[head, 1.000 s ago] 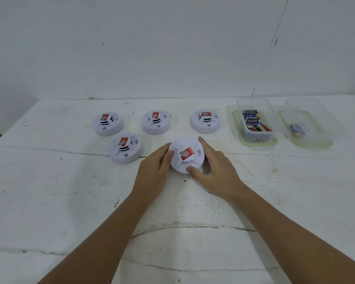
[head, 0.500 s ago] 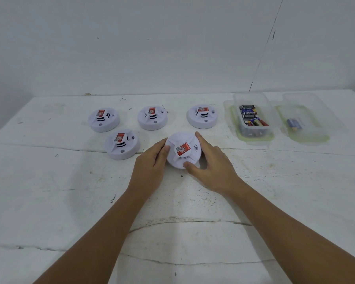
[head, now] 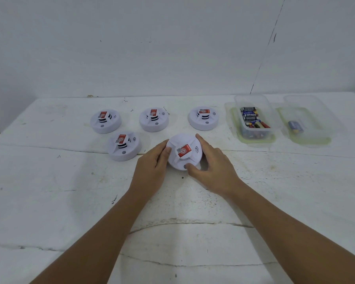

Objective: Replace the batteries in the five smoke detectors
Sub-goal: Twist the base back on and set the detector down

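Two bare hands on one white smoke detector [head: 184, 152] near the middle of a cracked white table [head: 49, 191]. Left hand [head: 153, 167] against its left edge, fingers curled onto the rim; right hand [head: 211, 165] round its right side, fingers over the far edge and thumb pressing the near rim by a small grey button. Detector tilted a little toward the camera, red label [head: 183, 151] on top skewed clockwise.

Four more detectors lying flat and untouched — a back row of three, the left one [head: 105, 121], the middle one [head: 154, 119] and the right one [head: 203, 118], and a fourth [head: 124, 145] just left of the held one, in front of the gap between the first two. Each with a red sticker, dark vent slots and a grey dot near the front edge. All well apart from one another.

To the right, two clear plastic tubs, each sitting on a green-rimmed lid. Nearer tub [head: 254, 117] holding a heap of batteries [head: 252, 119], black and mixed colours, labels too small to read fully. Farther tub [head: 307, 119] holding a single blue battery [head: 295, 126], lying on its side.

Behind the table, a plain white wall [head: 131, 48] with a thin dark crack running up at the right.
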